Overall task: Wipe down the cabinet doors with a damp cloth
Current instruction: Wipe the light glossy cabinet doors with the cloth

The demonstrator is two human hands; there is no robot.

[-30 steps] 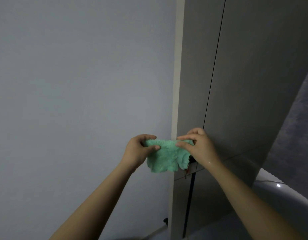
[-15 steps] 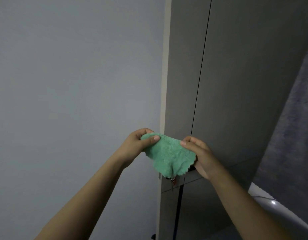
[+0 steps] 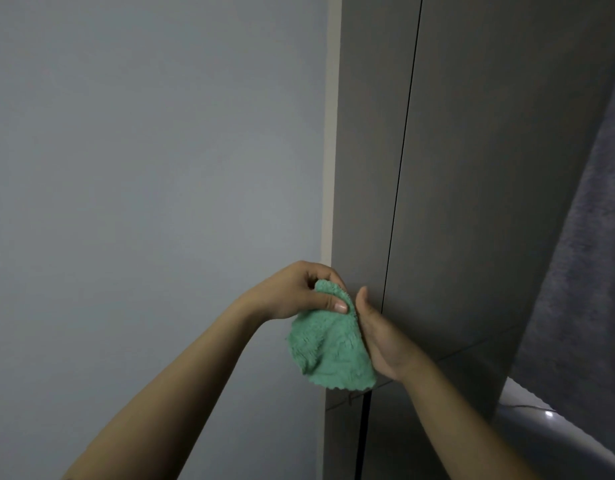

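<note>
A green fluffy cloth (image 3: pixel 328 348) hangs between my two hands in front of the tall grey cabinet doors (image 3: pixel 479 188). My left hand (image 3: pixel 299 292) pinches the cloth's top edge between thumb and fingers. My right hand (image 3: pixel 378 334) lies flat behind the cloth with its palm against it; its fingers are mostly hidden by the cloth. A dark vertical seam (image 3: pixel 401 161) splits the two upper doors, and a horizontal gap below my hands separates them from the lower doors (image 3: pixel 420 420).
A plain pale wall (image 3: pixel 143 185) fills the left half. A pale cabinet side strip (image 3: pixel 330 133) borders the doors. A dark grey curtain (image 3: pixel 583 258) hangs at the right, with a light surface (image 3: pixel 541 417) below it.
The cloth, stretched wide between both hands a second ago, now hangs folded downward. My right hand let go of its corner and moved behind the cloth. The view shifted slightly left.
</note>
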